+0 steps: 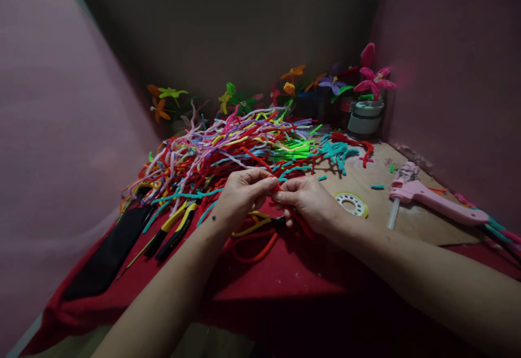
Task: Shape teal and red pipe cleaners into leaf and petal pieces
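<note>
Over the front of the table, my left hand (pixel 244 191) and my right hand (pixel 309 200) meet fingertip to fingertip. Both pinch a red pipe cleaner (pixel 277 186). One red strand hangs down below my right palm, and the fingers partly hide how the piece is bent. Just under my hands lie looped yellow and red handles (pixel 254 257), which look like scissors. Behind them rises a big heap of pipe cleaners (pixel 220 146) in many colours. Pliers with yellow and black grips (pixel 179 230) rest left of my left wrist.
A pink glue gun (pixel 442 202) lies on a brown board (pixel 419 230) at the right, near a white tape roll (pixel 350 204) and teal pieces (pixel 337 154). A long black item (pixel 108 255) lies left on the red cloth (pixel 285 276). Pipe-cleaner flowers (pixel 374 82) stand behind.
</note>
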Available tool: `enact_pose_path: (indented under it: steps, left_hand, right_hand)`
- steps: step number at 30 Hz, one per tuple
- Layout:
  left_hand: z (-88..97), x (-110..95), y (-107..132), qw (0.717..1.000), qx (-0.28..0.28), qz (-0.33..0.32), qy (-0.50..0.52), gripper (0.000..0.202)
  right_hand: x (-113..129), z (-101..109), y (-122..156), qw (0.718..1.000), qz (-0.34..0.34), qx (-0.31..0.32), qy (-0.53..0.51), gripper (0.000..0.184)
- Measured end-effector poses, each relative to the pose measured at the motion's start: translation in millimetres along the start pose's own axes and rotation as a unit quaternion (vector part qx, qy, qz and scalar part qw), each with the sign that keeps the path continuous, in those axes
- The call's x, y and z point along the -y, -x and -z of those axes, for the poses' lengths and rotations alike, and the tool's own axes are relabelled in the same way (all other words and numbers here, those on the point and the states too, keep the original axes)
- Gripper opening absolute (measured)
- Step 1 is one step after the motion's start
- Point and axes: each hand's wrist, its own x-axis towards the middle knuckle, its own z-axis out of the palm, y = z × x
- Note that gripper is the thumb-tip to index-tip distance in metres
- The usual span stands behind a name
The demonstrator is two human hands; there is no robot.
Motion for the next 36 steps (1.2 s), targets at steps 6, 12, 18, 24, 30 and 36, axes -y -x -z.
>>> enact_pose_path:
  steps: [6,12,18,24,30,36]
  left_hand:
    - [-9.9,7,-1,0.992,-0.099,0.000,0.083,0.015]
    - [-8.2,3,-1,0.998,-0.025,0.013,0.061,0.018]
    - [-12.9,11,1,0.969,-0.166,-0.141,-0.118,0.010]
    - [-9.0,4,-1,0.997,-0.070,-0.040,0.013,0.013]
    - [-8.8,5,0,0.983,-0.072,0.043,0.166,0.012]
    - [1.6,7,-4,0.983,0.017,0.041,0.180,0.016]
  right_hand:
    - [0,-1,0,1.000,0.002,-0.001,-0.008,0.018]
    - [3,2,1,1.000,-0.005,-0.003,-0.011,0.020]
    - [3,3,1,1.000,0.009,-0.018,-0.018,0.018]
    - [5,1,2,0.999,-0.023,-0.009,-0.023,0.018]
    - [3,-1,2,0.999,-0.004,0.015,-0.037,0.019]
    - [4,0,2,0.998,-0.021,0.023,-0.055,0.019]
